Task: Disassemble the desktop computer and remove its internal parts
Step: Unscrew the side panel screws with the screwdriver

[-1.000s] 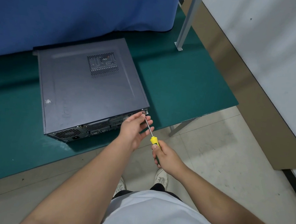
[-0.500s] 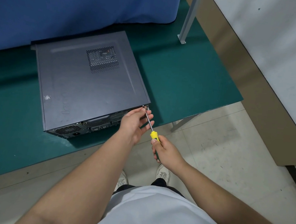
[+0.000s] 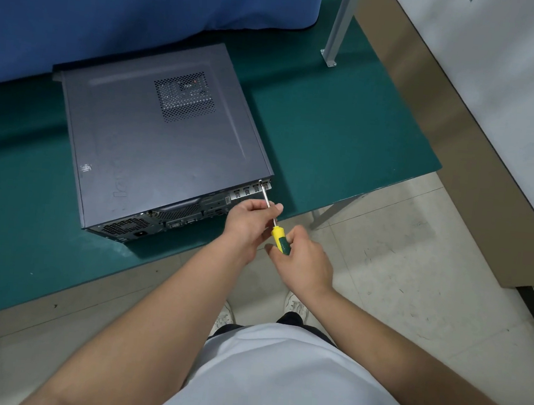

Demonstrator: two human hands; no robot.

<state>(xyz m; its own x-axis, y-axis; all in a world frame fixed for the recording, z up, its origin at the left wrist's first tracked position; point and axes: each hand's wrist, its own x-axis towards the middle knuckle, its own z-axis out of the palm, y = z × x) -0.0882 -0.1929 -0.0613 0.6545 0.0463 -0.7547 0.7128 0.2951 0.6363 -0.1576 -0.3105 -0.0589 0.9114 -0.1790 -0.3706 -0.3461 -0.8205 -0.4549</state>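
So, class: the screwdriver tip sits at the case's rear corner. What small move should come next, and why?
Probably keep turning the screwdriver to back the screw out. Its tip meets the rear top corner of the computer case, the right hand grips the handle, the left hand pinches the shaft, and the side panel is still on.

My arms are bare to the elbows and beyond, with no sleeves showing. I wear a pale grey-white shirt (image 3: 290, 384), dark trousers (image 3: 290, 319) below its hem, and white shoes (image 3: 296, 304) with grey markings.
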